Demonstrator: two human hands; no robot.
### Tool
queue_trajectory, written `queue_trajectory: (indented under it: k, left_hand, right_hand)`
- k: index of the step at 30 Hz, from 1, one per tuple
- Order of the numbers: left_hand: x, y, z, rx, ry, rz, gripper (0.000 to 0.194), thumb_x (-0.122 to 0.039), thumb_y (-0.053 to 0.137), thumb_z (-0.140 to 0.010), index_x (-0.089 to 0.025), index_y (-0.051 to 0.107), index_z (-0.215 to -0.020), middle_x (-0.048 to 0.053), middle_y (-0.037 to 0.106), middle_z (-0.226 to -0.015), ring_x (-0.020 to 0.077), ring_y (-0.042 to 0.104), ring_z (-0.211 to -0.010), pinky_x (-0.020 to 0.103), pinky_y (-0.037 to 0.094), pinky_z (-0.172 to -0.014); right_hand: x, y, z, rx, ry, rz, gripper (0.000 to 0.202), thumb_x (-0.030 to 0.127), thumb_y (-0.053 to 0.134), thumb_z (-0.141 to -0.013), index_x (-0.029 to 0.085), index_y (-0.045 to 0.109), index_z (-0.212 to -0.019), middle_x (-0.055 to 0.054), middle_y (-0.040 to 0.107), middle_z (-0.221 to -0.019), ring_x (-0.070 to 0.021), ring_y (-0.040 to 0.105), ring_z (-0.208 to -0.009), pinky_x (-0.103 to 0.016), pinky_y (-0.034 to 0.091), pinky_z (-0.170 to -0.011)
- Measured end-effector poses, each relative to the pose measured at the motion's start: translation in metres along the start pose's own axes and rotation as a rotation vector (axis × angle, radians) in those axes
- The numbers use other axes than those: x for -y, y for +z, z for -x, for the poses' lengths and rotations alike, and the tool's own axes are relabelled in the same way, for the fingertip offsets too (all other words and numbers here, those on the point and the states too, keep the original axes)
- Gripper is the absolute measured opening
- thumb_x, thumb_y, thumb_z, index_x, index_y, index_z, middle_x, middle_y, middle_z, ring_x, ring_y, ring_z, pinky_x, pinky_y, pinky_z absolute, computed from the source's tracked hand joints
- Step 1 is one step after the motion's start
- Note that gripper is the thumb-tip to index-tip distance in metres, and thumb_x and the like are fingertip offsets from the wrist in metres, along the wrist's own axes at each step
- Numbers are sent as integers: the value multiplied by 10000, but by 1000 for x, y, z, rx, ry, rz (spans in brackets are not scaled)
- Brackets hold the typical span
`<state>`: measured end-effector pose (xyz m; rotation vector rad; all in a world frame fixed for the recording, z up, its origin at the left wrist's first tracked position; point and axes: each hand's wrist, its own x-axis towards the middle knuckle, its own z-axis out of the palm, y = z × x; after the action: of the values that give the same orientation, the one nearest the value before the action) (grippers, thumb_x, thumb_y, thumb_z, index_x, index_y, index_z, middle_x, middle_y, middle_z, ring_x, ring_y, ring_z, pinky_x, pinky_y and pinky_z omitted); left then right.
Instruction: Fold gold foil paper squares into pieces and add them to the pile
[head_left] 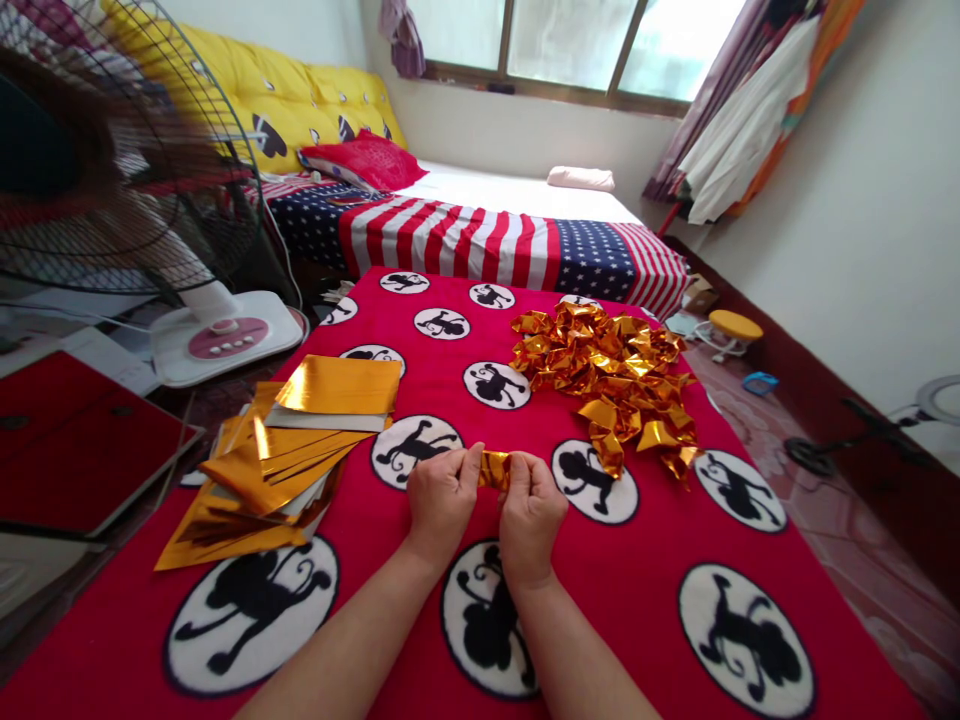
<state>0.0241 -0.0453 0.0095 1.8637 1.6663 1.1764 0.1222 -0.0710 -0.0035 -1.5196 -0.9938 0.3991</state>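
Between my two hands, over the red monkey-print cloth [637, 590], is a small piece of folded gold foil paper [495, 469]. My left hand [442, 497] pinches its left end with thumb and fingers. The right end is gripped by my right hand [531, 510]. Only the middle of the piece shows; my fingers hide both ends. A stack of flat gold foil sheets [337, 385], some with a pale backing, lies fanned out on the left. Further off on the right is a heap of folded gold foil pieces [600, 360].
A fan [225, 335] with blurred blades stands at the left beside a dark red board [75, 430]. Past the cloth's far edge is a bed with a flag-patterned cover [465, 238]. On the right floor are a yellow-topped stool [735, 325] and a black stand [855, 430].
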Motion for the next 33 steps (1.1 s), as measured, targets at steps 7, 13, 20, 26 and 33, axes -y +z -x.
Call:
queue_trajectory:
  k: [7, 13, 20, 26, 33]
  left_hand:
    - [6, -1, -1, 52, -38, 21, 516, -468, 339, -950, -171, 464, -547, -5, 489, -501, 102, 397, -477, 266, 217, -511]
    - [3, -9, -2, 72, -4, -55, 470, -460, 345, -941, -181, 495, -593, 9, 540, -546, 122, 458, -518, 264, 238, -527]
    - [2, -6, -2, 46, 25, -117, 446, -439, 393, -937, -182, 515, -594, 20, 589, -582, 121, 489, -533, 255, 274, -546]
    - [1, -3, -2, 19, 40, -101, 447, -407, 386, -952, -176, 581, -623, 36, 629, -618, 132, 543, -572, 258, 297, -564]
    - [4, -1, -5, 70, -17, -94, 468, -419, 367, -953, -173, 587, -621, 45, 632, -601, 134, 528, -540, 267, 272, -544]
  right_hand:
    - [-1, -1, -3, 3, 8, 26, 303, 412, 489, -916, 162, 637, -828, -15, 626, -685, -139, 553, -607, -233, 430, -597]
    - [0, -3, -5, 5, 2, 24, 311, 421, 489, -908, 158, 643, -844, -29, 646, -723, -153, 567, -652, -246, 435, -633]
    - [1, -1, -4, 44, 7, -8, 294, 405, 491, -910, 161, 644, -850, -33, 651, -734, -153, 579, -649, -245, 446, -627]
    - [1, 0, -2, 42, -10, 19, 293, 401, 490, -915, 163, 651, -854, -33, 655, -731, -148, 569, -630, -240, 442, -615]
    - [0, 1, -3, 66, 48, -2, 335, 447, 477, -913, 161, 642, -853, -21, 636, -676, -144, 552, -586, -241, 424, -573]
